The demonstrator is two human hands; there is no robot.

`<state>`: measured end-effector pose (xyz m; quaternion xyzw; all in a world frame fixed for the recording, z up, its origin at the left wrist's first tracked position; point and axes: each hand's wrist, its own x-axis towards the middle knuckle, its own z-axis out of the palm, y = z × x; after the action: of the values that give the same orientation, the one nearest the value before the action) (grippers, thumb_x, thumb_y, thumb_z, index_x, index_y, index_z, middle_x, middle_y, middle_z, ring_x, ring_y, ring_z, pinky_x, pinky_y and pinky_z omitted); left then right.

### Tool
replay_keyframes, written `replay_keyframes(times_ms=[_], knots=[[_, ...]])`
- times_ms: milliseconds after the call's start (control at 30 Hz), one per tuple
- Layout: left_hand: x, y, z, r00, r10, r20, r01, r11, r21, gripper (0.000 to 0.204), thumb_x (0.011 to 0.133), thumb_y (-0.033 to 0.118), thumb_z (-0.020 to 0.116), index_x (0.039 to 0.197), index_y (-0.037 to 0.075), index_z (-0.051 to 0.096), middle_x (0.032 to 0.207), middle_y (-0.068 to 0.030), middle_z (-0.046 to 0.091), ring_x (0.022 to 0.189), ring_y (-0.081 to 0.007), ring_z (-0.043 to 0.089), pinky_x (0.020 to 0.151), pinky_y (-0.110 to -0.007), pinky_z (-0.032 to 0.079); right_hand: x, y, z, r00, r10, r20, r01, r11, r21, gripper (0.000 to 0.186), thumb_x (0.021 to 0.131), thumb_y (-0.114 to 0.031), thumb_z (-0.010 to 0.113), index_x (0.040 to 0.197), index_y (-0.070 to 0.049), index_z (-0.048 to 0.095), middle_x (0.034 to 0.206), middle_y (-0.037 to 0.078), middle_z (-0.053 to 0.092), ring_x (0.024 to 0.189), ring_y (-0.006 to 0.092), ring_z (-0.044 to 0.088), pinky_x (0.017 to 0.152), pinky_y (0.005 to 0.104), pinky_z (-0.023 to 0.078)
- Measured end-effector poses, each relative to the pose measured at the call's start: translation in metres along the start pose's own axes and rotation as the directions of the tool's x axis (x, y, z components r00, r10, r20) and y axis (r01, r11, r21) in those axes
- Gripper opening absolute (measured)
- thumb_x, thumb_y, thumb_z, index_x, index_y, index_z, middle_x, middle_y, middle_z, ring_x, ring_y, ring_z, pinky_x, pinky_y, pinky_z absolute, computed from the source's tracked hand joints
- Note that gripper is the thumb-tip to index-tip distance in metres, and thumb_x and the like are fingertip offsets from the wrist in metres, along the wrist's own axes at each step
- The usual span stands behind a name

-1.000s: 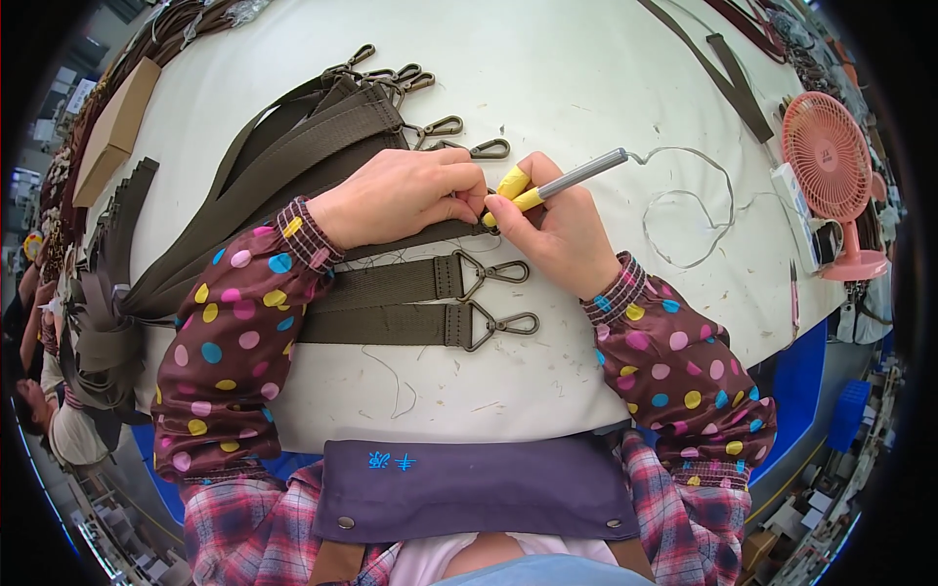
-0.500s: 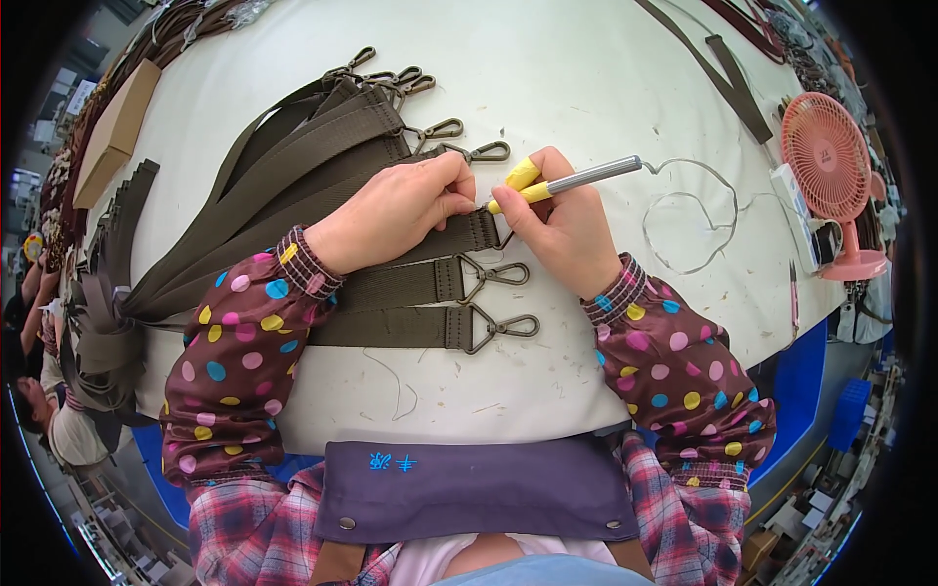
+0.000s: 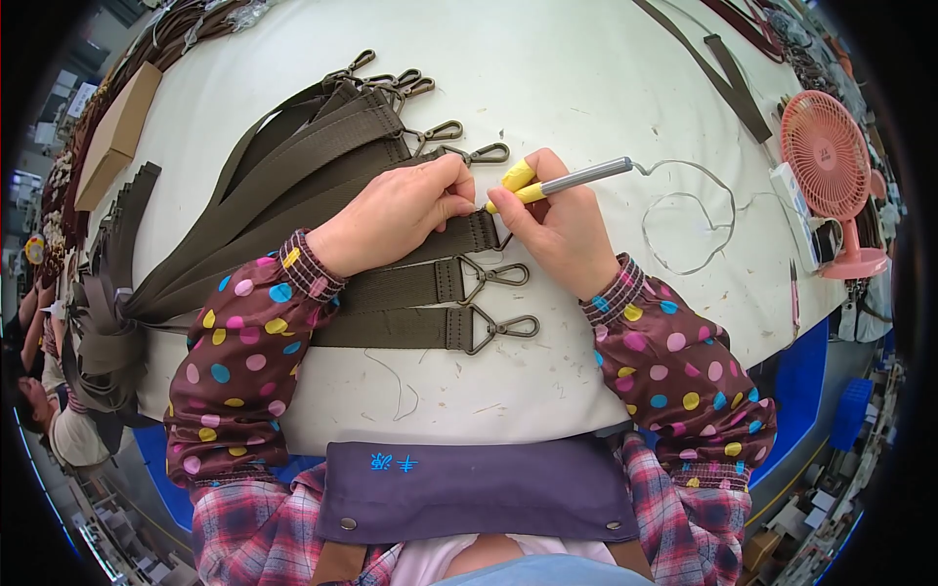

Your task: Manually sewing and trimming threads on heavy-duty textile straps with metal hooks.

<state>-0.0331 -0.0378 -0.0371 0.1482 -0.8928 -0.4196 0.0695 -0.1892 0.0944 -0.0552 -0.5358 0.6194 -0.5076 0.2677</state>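
My left hand (image 3: pixel 401 210) lies across the dark olive webbing straps, its thumb and forefinger pinched at the stitched end of one strap (image 3: pixel 477 232). Whether a thread is between those fingertips is too small to make out. In my right hand (image 3: pixel 557 234) is a corded pen-shaped tool (image 3: pixel 591 174) with a grey barrel and yellow grip; its tip points at that strap end, close to the left fingertips. Yellow wrapping covers the right forefinger. Nearer me, two more strap ends carry bronze snap hooks (image 3: pixel 508 326). Above my hands, further straps with snap hooks (image 3: pixel 438 132) fan out.
The straps gather into a tied bundle (image 3: pixel 106 337) at the left, below a cardboard box (image 3: pixel 119 137). On the right stand a pink fan (image 3: pixel 826 156) and a white power strip (image 3: pixel 796 215). The tool's thin cord (image 3: pixel 731 195) loops over the white table (image 3: pixel 586 88).
The pen-shaped tool and my right fingers have shifted slightly left. My left forearm has moved a little to the right, while its pinch stays at the strap end.
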Motion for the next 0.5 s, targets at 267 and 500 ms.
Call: replay_keyframes(times_ms=[267, 500], knots=[[-0.01, -0.003, -0.001, 0.994, 0.044, -0.103, -0.021, 0.978, 0.208, 0.016, 0.089, 0.018, 0.06, 0.096, 0.006, 0.051, 0.084, -0.0079, 0.062, 0.074, -0.0237, 0.062, 0.065, -0.033, 0.049, 0.002, -0.002, 0.006, 0.999, -0.009, -0.031, 0.009, 1.0, 0.0, 0.019, 0.089, -0.013, 0.065, 0.088, -0.002, 0.049, 0.07, 0.001, 0.058, 0.057, 0.0036, 0.051, 0.05, 0.0206, 0.04], [-0.01, 0.002, 0.002, 0.999, -0.037, -0.017, 0.04, 0.98, 0.196, 0.02, 0.084, 0.025, 0.066, 0.091, 0.008, 0.059, 0.088, -0.0065, 0.062, 0.085, -0.0266, 0.061, 0.072, -0.039, 0.049, -0.003, 0.001, 0.005, 0.994, -0.028, -0.11, 0.047, 0.984, 0.17, 0.017, 0.089, -0.009, 0.064, 0.088, -0.002, 0.049, 0.074, 0.001, 0.061, 0.06, 0.002, 0.051, 0.05, 0.018, 0.04]])
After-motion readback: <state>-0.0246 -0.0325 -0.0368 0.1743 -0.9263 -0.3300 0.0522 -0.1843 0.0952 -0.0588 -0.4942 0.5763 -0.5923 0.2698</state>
